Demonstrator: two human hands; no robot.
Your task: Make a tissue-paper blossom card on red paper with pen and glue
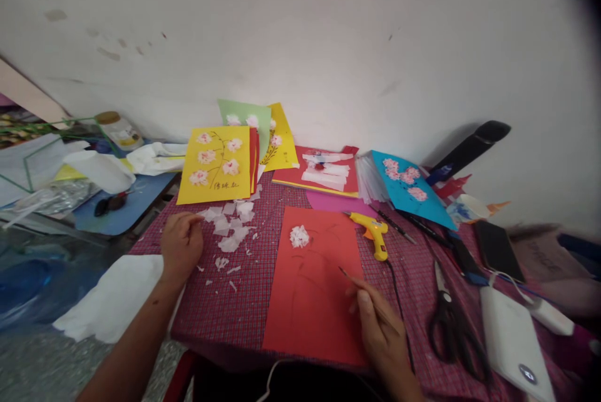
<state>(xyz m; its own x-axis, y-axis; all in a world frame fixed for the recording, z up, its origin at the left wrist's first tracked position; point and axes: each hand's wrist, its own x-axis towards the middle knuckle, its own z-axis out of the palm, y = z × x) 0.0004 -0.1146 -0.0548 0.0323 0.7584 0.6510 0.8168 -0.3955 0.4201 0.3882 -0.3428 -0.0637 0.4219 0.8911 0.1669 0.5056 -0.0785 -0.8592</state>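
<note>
My right hand [375,324] grips a thin stick with a dark pointed tip [344,272], like a pencil or fine brush, over the red paper sheet [314,314]. One crumpled white paper flower [299,237] sits near the sheet's upper left, with faint dark branch lines around it. My left hand [183,242] rests at the table's left edge, fingers curled together; whatever they hold, if anything, is hidden. Just right of it lie white tissue paper scraps [230,221]. A yellow hot glue gun [375,236] lies at the sheet's upper right.
Finished flower cards lean at the back: yellow [197,192], green [248,111] and blue [404,201]. Black scissors [451,327] and a white power bank [514,339] lie at right. White strips cover a red stack [291,176]. A blue stool [136,208] stands left.
</note>
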